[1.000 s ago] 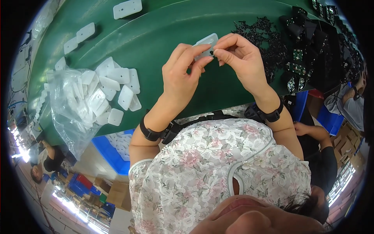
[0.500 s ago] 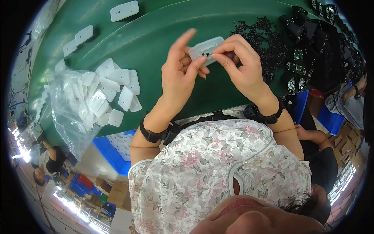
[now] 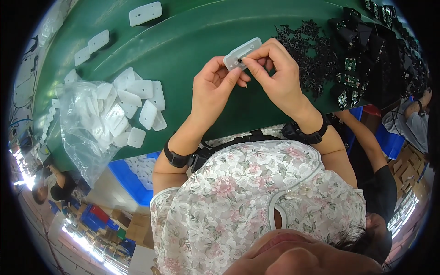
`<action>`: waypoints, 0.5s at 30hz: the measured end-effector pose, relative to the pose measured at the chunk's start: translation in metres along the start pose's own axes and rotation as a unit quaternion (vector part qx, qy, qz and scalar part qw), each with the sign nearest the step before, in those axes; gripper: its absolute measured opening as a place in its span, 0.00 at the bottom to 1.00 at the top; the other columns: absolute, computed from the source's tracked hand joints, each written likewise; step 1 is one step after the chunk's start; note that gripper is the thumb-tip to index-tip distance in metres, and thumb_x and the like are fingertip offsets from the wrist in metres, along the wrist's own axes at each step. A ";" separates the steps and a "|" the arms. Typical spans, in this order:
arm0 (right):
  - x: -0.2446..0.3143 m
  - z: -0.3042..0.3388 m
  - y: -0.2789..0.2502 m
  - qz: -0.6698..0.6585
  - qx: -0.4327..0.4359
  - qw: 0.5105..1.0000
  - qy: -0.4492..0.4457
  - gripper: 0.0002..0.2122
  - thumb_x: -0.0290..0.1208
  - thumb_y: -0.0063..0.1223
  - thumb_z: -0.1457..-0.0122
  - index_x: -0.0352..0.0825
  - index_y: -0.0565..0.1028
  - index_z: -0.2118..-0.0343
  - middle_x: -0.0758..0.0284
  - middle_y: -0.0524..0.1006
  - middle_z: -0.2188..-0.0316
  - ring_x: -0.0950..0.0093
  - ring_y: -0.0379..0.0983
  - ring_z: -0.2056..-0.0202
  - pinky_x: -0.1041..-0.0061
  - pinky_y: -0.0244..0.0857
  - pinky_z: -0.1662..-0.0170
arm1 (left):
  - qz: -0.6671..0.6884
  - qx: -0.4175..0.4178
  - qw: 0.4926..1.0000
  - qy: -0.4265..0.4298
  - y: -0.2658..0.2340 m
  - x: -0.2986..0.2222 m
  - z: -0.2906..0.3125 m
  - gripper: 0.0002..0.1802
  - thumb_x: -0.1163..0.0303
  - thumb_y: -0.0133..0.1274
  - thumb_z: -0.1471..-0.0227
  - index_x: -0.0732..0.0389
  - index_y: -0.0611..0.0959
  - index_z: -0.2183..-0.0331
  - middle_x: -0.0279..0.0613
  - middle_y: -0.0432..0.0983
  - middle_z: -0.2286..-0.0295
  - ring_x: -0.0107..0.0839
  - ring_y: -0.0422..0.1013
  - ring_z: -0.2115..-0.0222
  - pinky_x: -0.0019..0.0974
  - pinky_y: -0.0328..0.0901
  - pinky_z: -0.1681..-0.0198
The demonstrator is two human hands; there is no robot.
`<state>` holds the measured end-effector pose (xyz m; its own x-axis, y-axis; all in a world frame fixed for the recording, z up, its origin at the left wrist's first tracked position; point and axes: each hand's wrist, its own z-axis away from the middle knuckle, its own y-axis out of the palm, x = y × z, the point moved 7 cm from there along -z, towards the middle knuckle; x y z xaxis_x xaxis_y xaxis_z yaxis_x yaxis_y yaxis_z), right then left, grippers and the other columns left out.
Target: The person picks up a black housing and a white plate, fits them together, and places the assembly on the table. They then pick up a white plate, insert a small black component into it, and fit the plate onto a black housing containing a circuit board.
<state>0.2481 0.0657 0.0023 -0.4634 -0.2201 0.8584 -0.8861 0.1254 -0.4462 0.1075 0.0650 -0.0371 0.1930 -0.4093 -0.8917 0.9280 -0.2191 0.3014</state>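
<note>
Above the green table, my left hand [image 3: 211, 85] grips a white plastic cover [image 3: 250, 46] by its lower left edge, thumb in front and the other fingers curled behind. The cover is a rounded rectangle, tilted, its hollow inner side with small holes facing up. My right hand [image 3: 280, 73] is closed in a pinch over the cover's middle. At its fingertips a small black part [image 3: 239, 60] sits against the cover's inside; the fingers partly hide it. Near my right hand lies a loose heap of small black plastic parts [image 3: 311, 55].
Left on the table [image 3: 183, 27], several white covers [image 3: 148, 114] spill from a clear plastic bag [image 3: 82, 151]. More covers lie farther back. At right are black housings with green circuit boards [image 3: 350, 64]. A blue bin [image 3: 130, 181] stands below the table edge. A co-worker's arm [image 3: 366, 133] reaches in at right.
My left index finger, raised before, has come down to the cover. My right fingertips and the black part have shifted slightly left and up. The co-worker's arm at right has moved up toward the table.
</note>
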 end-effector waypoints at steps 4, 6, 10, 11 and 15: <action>-0.013 0.007 0.012 -0.114 0.024 0.990 0.081 0.04 0.23 0.58 0.46 0.32 0.73 0.71 0.75 0.69 0.76 0.87 0.61 0.76 0.86 0.55 0.74 | -0.039 -0.009 0.991 0.129 0.002 -0.009 0.001 0.04 0.79 0.51 0.45 0.70 0.75 0.66 0.42 0.72 0.67 0.26 0.73 0.71 0.27 0.70 0.66; -0.016 0.009 0.016 -0.165 0.039 0.979 0.114 0.04 0.23 0.58 0.45 0.32 0.72 0.70 0.76 0.68 0.75 0.88 0.61 0.76 0.87 0.54 0.74 | -0.087 -0.028 0.980 0.176 -0.002 -0.013 0.001 0.03 0.79 0.50 0.45 0.70 0.75 0.67 0.42 0.71 0.67 0.26 0.73 0.71 0.27 0.70 0.68; -0.019 0.010 0.016 -0.156 0.053 0.980 0.113 0.05 0.24 0.58 0.45 0.32 0.72 0.70 0.75 0.67 0.73 0.88 0.58 0.75 0.88 0.53 0.73 | -0.139 -0.027 0.969 0.205 -0.001 -0.018 0.005 0.03 0.79 0.50 0.45 0.70 0.75 0.67 0.42 0.70 0.67 0.26 0.73 0.73 0.26 0.70 0.71; -0.019 0.010 0.014 -0.155 0.044 0.982 0.097 0.05 0.24 0.58 0.45 0.33 0.72 0.70 0.75 0.67 0.71 0.88 0.58 0.74 0.88 0.52 0.73 | -0.114 -0.028 0.975 0.190 -0.001 -0.017 0.005 0.03 0.79 0.50 0.45 0.70 0.75 0.67 0.41 0.70 0.67 0.26 0.73 0.73 0.26 0.70 0.71; -0.013 0.001 -0.011 -0.110 -0.038 0.991 0.067 0.08 0.25 0.61 0.48 0.33 0.73 0.67 0.75 0.66 0.68 0.87 0.57 0.73 0.87 0.51 0.73 | -0.060 -0.028 0.987 0.148 -0.006 -0.017 0.005 0.03 0.79 0.50 0.44 0.70 0.75 0.67 0.41 0.70 0.68 0.25 0.73 0.74 0.26 0.69 0.72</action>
<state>0.2635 0.0666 -0.0039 -0.2496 -0.1212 0.9607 -0.9598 0.1623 -0.2289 0.0971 0.0689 -0.0216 0.1572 -0.1047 -0.9820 0.9644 -0.1980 0.1755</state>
